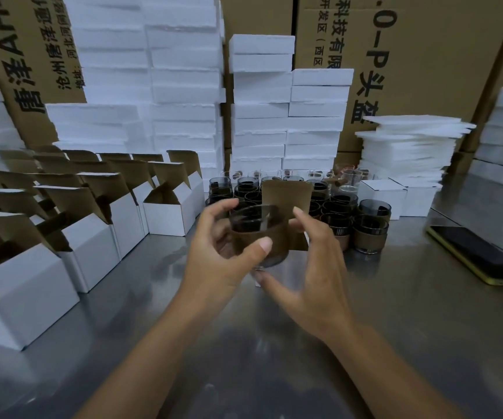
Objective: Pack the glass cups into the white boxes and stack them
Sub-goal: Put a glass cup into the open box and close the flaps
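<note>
A dark glass cup (254, 225) is held above the steel table (395, 297), with a brown cardboard strip (286, 198) partly curled around it. My left hand (223, 252) grips the cup, thumb across its front. My right hand (316, 261) pinches the strip's right end. Behind them stands a cluster of several dark glass cups (335, 207), some with brown sleeves. Open white boxes (168, 213) with raised brown flaps fill the left side in rows. Two shut white boxes (383, 198) sit at the right of the cups.
Tall stacks of white foam blocks (259, 110) and brown cartons (425, 55) line the back. A pile of thin foam sheets (410, 146) stands at the right. A phone in a yellow case (483, 255) lies near the right edge.
</note>
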`<state>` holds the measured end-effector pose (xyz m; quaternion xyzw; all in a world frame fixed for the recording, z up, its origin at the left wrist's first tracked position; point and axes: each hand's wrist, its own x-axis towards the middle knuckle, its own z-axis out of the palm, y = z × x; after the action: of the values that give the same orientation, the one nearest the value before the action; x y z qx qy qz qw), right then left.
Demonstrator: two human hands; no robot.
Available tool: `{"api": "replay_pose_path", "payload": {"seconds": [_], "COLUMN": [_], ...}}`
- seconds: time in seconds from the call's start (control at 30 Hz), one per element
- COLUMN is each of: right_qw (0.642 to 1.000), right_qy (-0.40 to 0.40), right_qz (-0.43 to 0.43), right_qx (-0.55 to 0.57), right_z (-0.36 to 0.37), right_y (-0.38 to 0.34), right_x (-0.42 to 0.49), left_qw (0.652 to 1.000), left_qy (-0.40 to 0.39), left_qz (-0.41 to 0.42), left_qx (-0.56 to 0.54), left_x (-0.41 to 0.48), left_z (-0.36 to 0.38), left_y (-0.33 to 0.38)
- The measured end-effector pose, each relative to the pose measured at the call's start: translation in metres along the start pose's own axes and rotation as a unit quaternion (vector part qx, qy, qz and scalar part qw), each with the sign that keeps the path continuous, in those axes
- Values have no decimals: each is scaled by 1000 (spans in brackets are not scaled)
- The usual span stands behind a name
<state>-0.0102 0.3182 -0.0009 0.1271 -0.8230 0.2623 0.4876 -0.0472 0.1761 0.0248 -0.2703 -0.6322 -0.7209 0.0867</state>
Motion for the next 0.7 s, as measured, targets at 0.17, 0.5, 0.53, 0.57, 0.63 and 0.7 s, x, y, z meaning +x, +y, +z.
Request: {"api": "replay_pose_path", "payload": {"seconds": [0.17,0.5,0.53,0.57,0.63,0.7], "right_qw": [998,984,982,980,977,978], "right_qy": [-28,-43,-42,-42,-46,-56], "right_qz": [48,147,149,150,155,160], "right_qx": [4,96,109,122,136,122], "right_z": [0,-3,-3,-3,-3,-1], "right_y": [-4,-6,-7,-7,-8,-7], "right_x": [-3,-3,-3,-3,-3,-4], "left_qw": [1000,975,977,979,983,985], "left_qy": [-10,-143,-136,-128,-114,-96], "left_qz": [-14,-124,-123,-119,-109,-106], "left_qx": [9,-117,-110,-103,-96,-100], "left_x": [-7,-5,-5,-5,-4,-4], "left_z": [12,7,6,6,6,6], "left_y": [-7,-5,-5,-6,-8,-10]}}
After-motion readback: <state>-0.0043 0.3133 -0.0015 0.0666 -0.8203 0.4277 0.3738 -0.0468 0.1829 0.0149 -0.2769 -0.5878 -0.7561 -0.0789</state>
